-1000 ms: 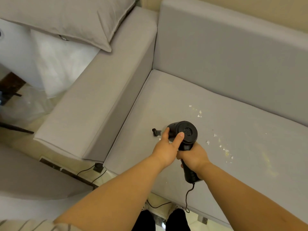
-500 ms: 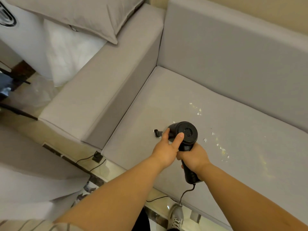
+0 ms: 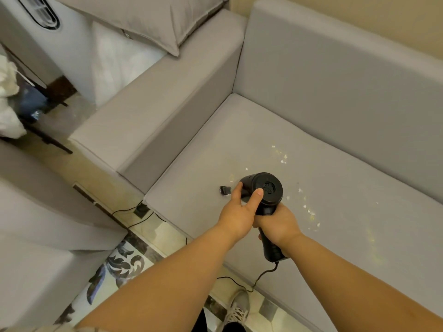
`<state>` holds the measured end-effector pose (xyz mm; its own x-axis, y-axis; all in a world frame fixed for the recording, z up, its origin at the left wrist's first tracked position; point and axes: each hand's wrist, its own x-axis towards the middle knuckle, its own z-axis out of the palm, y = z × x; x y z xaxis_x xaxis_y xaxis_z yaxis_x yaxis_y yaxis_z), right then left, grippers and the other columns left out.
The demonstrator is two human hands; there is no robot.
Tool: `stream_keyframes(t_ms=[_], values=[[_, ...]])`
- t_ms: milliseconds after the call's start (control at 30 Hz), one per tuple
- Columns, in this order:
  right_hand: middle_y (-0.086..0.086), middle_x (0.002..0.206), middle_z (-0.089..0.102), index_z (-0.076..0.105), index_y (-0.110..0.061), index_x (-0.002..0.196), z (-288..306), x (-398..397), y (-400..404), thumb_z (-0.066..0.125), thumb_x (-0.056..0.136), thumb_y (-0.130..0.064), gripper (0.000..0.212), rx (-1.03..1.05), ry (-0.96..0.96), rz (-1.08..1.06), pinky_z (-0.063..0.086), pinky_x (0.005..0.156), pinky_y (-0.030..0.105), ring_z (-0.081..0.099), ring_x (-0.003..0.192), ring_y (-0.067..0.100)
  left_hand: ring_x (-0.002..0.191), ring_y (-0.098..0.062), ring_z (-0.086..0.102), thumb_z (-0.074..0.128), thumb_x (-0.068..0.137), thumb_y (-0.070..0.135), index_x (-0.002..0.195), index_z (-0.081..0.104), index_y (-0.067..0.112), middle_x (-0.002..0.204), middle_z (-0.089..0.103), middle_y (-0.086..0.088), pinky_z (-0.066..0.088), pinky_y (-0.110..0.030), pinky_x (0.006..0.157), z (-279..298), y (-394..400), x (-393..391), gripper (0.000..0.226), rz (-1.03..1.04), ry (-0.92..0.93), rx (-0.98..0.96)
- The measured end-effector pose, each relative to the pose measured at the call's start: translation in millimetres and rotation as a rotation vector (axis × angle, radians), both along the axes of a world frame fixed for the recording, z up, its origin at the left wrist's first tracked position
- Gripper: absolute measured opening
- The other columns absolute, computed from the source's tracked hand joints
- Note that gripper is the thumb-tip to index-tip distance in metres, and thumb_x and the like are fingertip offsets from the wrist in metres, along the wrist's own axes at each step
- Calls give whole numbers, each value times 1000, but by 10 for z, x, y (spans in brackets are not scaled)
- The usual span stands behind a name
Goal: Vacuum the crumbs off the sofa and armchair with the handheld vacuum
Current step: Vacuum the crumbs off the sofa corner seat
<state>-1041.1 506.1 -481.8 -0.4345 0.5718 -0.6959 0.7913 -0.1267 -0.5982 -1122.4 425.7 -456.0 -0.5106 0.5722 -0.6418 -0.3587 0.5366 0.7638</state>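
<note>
Grey sofa seat (image 3: 335, 200), right hand (image 3: 279, 224) gripping vacuum (image 3: 263, 190) handle, left hand (image 3: 237, 212) clasping barrel, nozzle pointing left

Home living room: grey sofa (image 3: 335, 116), pillow (image 3: 148, 17), patterned tile floor (image 3: 119, 264).

Sofa corner: layout of items on and around the seat

Handheld vacuum (image 3: 262, 191) above sofa seat (image 3: 335, 212), near its front edge; crumbs (image 3: 309, 210) on seat to its right and behind; armrest (image 3: 153, 111) at left, pillow (image 3: 148, 17) on its far end; cord (image 3: 259, 279) trailing to floor (image 3: 148, 238) in front
</note>
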Motion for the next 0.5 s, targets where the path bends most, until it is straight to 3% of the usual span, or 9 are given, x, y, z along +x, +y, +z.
stream_keyframes(t_ms=[167, 500], values=[[10, 87, 70, 62, -22, 101, -7, -286, -201, 69, 52, -27, 49, -23, 60, 90, 59, 79, 54, 68, 79, 33, 135, -20, 38, 45, 92, 55, 151, 15, 34, 149, 39, 1, 32, -31, 106, 25, -247, -176, 70, 78, 82, -27], [10, 88, 68, 62, -17, 104, -299, -616, -554, 71, 63, -15, 42, -53, 36, 137, 58, 83, 52, 67, 81, 34, 132, -19, 41, 44, 93, 54, 152, 10, 33, 148, 41, 3, 30, -24, 94, -264, -639, -523, 71, 86, 47, -91]])
